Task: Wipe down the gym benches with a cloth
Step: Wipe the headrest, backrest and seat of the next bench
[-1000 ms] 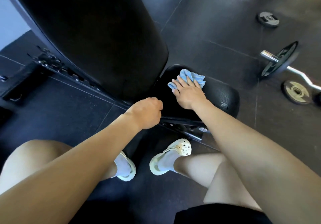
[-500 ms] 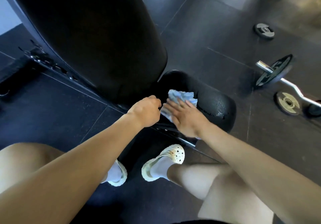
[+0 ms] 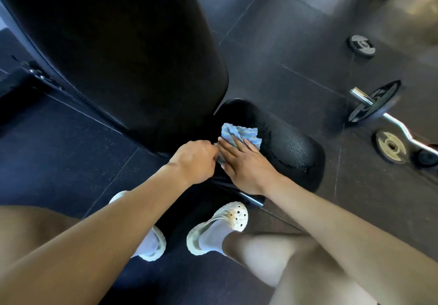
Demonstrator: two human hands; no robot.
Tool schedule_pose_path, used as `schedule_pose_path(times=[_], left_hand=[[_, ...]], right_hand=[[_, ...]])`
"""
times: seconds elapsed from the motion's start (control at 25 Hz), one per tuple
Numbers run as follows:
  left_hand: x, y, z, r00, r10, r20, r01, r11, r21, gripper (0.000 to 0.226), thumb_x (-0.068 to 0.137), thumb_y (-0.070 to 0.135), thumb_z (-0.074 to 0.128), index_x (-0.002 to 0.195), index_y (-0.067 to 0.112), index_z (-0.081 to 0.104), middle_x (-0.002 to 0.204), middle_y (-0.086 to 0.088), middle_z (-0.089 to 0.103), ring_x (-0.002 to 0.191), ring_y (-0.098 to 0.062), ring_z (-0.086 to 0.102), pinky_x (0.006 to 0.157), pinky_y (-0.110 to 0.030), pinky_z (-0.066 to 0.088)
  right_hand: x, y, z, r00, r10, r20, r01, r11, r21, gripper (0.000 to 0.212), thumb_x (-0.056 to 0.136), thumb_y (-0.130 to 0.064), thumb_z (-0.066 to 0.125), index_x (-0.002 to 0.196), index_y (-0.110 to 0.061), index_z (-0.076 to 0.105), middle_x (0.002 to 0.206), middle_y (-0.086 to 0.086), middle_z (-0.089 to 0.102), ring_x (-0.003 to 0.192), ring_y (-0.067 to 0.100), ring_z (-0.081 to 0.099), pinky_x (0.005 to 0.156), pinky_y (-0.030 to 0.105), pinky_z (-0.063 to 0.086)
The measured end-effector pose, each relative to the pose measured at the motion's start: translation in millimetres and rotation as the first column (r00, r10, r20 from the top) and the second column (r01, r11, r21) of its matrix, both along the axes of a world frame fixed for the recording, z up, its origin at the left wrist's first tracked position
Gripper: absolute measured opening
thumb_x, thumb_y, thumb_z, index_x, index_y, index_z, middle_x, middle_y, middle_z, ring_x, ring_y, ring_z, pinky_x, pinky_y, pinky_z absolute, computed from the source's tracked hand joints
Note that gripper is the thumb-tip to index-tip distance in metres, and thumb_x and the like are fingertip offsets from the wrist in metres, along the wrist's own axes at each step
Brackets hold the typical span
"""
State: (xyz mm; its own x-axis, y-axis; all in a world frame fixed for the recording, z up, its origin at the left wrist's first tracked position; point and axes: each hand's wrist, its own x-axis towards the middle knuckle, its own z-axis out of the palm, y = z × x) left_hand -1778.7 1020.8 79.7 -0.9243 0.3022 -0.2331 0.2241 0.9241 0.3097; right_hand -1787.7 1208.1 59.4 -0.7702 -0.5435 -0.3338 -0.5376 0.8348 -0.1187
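A black gym bench fills the upper left: its big raised back pad (image 3: 132,51) and, below it, a smaller seat pad (image 3: 291,146) with a wet sheen. A light blue cloth (image 3: 239,133) lies on the seat pad's near left part. My right hand (image 3: 246,162) presses flat on the cloth, fingers spread over it. My left hand (image 3: 194,160) is curled into a fist just left of it, knuckles touching the right hand's fingers at the seat's edge; what it grips, if anything, is hidden.
A curl bar with a black plate (image 3: 376,101) lies on the floor at right, with loose weight plates (image 3: 390,147) (image 3: 361,46) near it. The bench's metal frame (image 3: 251,200) runs under my right wrist. My two feet in white clogs (image 3: 220,226) stand on the dark rubber floor.
My right hand has dragged the cloth from the far middle of the seat pad toward me and leftward, ending beside my left fist. A wet streak shows on the seat.
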Motion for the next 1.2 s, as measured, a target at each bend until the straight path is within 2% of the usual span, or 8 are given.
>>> schedule_pose_path(times=[0.12, 0.32, 0.48, 0.68, 0.84, 0.96, 1.08, 1.2], left_hand=[[-6, -1, -1, 1.0, 0.004, -0.021, -0.004, 1.0, 0.015, 0.025, 0.097, 0.024, 0.049, 0.111, 0.023, 0.07, 0.113, 0.002, 0.065, 0.098, -0.023, 0.065, 0.08, -0.032, 0.05], [-27, 0, -2, 1.0, 0.022, 0.018, -0.023, 1.0, 0.014, 0.023, 0.095, 0.023, 0.051, 0.107, 0.025, 0.07, 0.105, 0.004, 0.069, 0.089, -0.021, 0.066, 0.071, -0.031, 0.051], [-27, -1, -4, 0.999, -0.021, 0.028, 0.021, 1.0, -0.011, 0.027, 0.094, 0.023, 0.05, 0.112, 0.025, 0.07, 0.11, 0.003, 0.07, 0.094, -0.023, 0.068, 0.081, -0.038, 0.058], [-36, 6, -3, 0.999, -0.043, 0.0, 0.042, 0.997, -0.064, 0.025, 0.098, 0.029, 0.048, 0.114, 0.022, 0.065, 0.107, 0.001, 0.067, 0.092, -0.024, 0.066, 0.072, -0.034, 0.052], [-50, 18, -1, 0.999, 0.009, 0.037, -0.004, 0.99, -0.139, 0.018, 0.098, 0.029, 0.05, 0.108, 0.016, 0.058, 0.084, 0.001, 0.055, 0.074, -0.023, 0.055, 0.063, -0.034, 0.042], [-58, 18, -3, 0.996, 0.034, 0.086, -0.023, 0.992, -0.127, 0.019, 0.1, 0.031, 0.051, 0.11, 0.016, 0.057, 0.093, -0.004, 0.062, 0.08, -0.026, 0.061, 0.065, -0.035, 0.043], [-53, 13, -10, 0.996, 0.058, 0.065, -0.051, 0.994, -0.095, 0.017, 0.101, 0.029, 0.049, 0.111, 0.017, 0.056, 0.093, -0.003, 0.063, 0.074, -0.024, 0.055, 0.063, -0.034, 0.041], [-47, 15, -13, 0.998, 0.053, 0.023, -0.049, 0.991, -0.128, 0.015, 0.102, 0.028, 0.048, 0.11, 0.018, 0.053, 0.094, -0.003, 0.065, 0.074, -0.026, 0.059, 0.061, -0.034, 0.04]], right_hand=[[-43, 8, -6, 0.996, -0.075, -0.038, 0.076, 0.997, 0.015, 0.058, 0.106, -0.045, 0.026, 0.162, -0.035, 0.013, 0.17, -0.014, 0.005, 0.157, 0.017, -0.002, 0.127, 0.043, 0.001], [-132, 0, -21, 0.953, -0.293, -0.082, 0.299, 0.95, 0.086, 0.057, 0.107, -0.041, 0.017, 0.163, -0.033, 0.007, 0.17, -0.012, -0.001, 0.157, 0.022, 0.0, 0.127, 0.045, 0.001], [-170, -7, -21, 0.894, -0.448, -0.021, 0.447, 0.888, 0.109, 0.059, 0.106, -0.042, 0.018, 0.163, -0.029, 0.007, 0.169, -0.003, 0.012, 0.151, 0.033, 0.019, 0.121, 0.052, 0.018], [-114, -3, -22, 0.912, -0.363, -0.192, 0.385, 0.919, 0.09, 0.062, 0.108, -0.043, 0.02, 0.163, -0.018, 0.009, 0.17, 0.004, 0.01, 0.154, 0.038, 0.012, 0.125, 0.051, 0.009], [-92, 18, -15, 0.955, -0.268, -0.128, 0.281, 0.954, 0.1, 0.062, 0.108, -0.045, 0.021, 0.163, -0.021, 0.009, 0.171, -0.001, 0.003, 0.157, 0.029, -0.001, 0.127, 0.047, 0.002], [-133, 14, -19, 0.948, -0.296, -0.116, 0.31, 0.941, 0.135, 0.061, 0.107, -0.044, 0.018, 0.163, -0.024, 0.008, 0.171, -0.002, 0.004, 0.156, 0.031, 0.006, 0.126, 0.049, 0.01], [-182, 6, -22, 0.909, -0.417, 0.006, 0.415, 0.906, 0.08, 0.061, 0.106, -0.047, 0.017, 0.161, -0.023, 0.015, 0.164, 0.009, 0.026, 0.145, 0.038, 0.033, 0.112, 0.052, 0.031], [-209, 9, -23, 0.825, -0.555, 0.111, 0.555, 0.831, 0.028, 0.064, 0.104, -0.054, 0.012, 0.142, -0.016, 0.047, 0.14, 0.017, 0.055, 0.129, 0.039, 0.051, 0.098, 0.047, 0.037]])
